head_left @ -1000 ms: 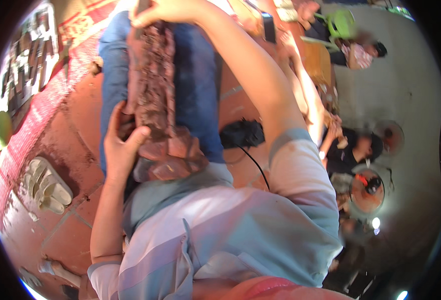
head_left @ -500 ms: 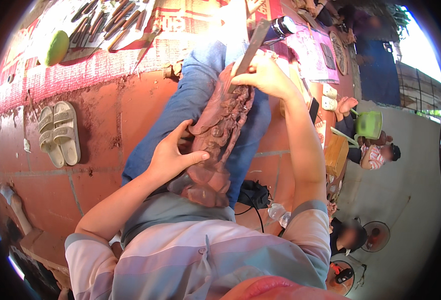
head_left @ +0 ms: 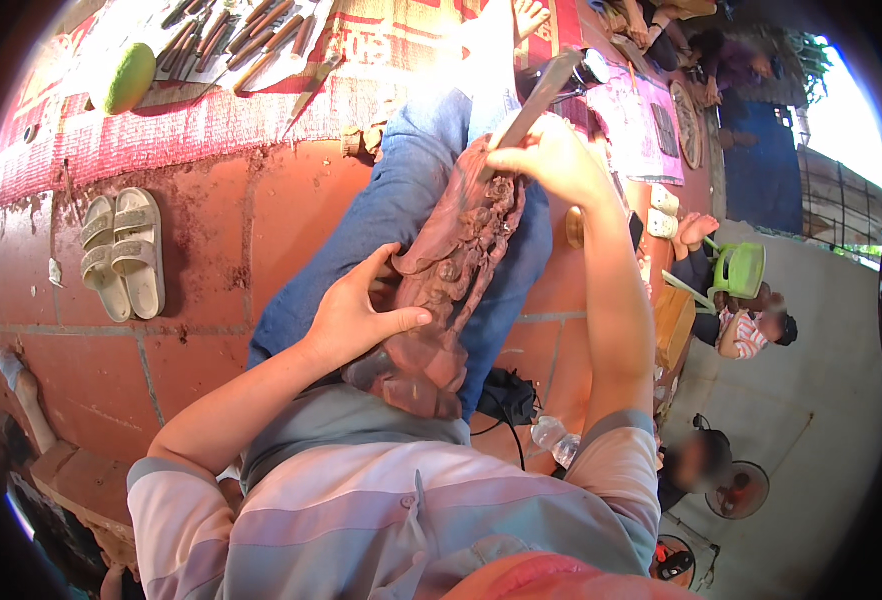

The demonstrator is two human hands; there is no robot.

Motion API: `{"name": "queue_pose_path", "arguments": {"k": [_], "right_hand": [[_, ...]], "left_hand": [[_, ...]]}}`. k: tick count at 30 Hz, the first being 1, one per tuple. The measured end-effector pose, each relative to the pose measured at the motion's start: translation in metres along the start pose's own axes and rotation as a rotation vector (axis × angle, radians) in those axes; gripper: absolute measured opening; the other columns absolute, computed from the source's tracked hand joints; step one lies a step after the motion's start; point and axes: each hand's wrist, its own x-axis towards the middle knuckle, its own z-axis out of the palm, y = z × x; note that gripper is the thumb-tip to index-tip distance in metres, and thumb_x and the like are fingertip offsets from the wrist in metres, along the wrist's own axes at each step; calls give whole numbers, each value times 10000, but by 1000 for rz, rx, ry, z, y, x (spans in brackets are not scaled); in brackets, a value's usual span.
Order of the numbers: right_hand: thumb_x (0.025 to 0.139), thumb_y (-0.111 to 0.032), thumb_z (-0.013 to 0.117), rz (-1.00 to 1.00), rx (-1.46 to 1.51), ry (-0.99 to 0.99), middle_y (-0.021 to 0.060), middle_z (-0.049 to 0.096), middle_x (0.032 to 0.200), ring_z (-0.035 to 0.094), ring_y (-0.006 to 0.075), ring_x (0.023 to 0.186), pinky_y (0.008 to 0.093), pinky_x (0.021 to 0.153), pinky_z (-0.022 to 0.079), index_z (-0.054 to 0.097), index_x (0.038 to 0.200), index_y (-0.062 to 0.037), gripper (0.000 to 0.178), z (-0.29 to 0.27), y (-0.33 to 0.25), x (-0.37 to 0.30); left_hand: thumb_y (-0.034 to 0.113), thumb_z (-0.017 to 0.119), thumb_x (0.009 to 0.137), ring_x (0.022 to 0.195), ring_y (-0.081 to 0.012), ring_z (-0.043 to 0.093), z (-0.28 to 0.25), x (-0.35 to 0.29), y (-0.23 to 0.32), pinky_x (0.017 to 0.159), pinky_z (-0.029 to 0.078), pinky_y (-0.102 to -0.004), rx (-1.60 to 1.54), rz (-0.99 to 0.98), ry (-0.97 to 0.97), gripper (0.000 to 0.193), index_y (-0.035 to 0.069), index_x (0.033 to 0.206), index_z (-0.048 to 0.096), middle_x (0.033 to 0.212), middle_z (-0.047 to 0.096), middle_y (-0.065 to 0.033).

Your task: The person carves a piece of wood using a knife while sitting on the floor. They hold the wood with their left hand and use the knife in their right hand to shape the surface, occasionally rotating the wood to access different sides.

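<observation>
A reddish-brown wood carving (head_left: 448, 280), cut with figures in deep relief, leans lengthwise across my lap, its broad base against my waist. My left hand (head_left: 356, 315) grips its lower part, thumb on the front and fingers round the left side. At the far end my right hand (head_left: 561, 165) is closed round a flat grey metal bar that looks like a file (head_left: 539, 98). The bar's lower end touches the carving's top, and the rest sticks up past my fingers. My jeans (head_left: 361, 225) support the carving underneath.
Several wooden-handled carving tools (head_left: 251, 40) and a green fruit (head_left: 126, 80) lie on the red mat (head_left: 211, 135). Beige sandals (head_left: 123, 255) rest on the tiles at left. A plastic bottle (head_left: 553, 438) and black bag (head_left: 506, 398) lie near my right hip. Other people sit at right.
The view has shifted a little, so the surroundings appear slightly displaced. The bar in my right hand has tilted a little further rightward at its top; my left hand keeps its hold.
</observation>
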Motion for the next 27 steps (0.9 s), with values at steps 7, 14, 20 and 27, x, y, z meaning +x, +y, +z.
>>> {"name": "queue_pose_path", "arguments": {"k": [7,14,20,27], "right_hand": [[775,-59,699,36,-4,128,22,654,823,603,95,768,250,703,490,649,901,-12,144,-1,-3,3],[775,-133,708,88,-52,80,26,660,821,610,106,774,254,740,485,654,905,-20,180,2,-13,-1],[779,-115,688,44,-101,5,50,678,854,622,106,785,252,729,491,659,924,-12,181,-1,-12,2],[743,-109,708,-37,-69,79,60,676,764,612,107,706,260,648,479,680,836,16,159,-5,4,4]], "left_hand": [[469,805,631,1037,-295,593,0,2,-2,892,475,-371,-6,4,7,994,-15,1373,354,1163,576,-224],[378,808,669,1014,-261,583,0,1,-1,893,464,-356,5,3,8,935,8,1388,339,1143,572,-171],[396,805,666,1012,-255,582,2,0,-5,896,462,-355,16,1,11,940,7,1386,343,1136,576,-165],[359,814,665,1020,-250,582,2,-1,-3,895,464,-347,2,-2,-2,933,7,1387,339,1134,578,-165]]}}
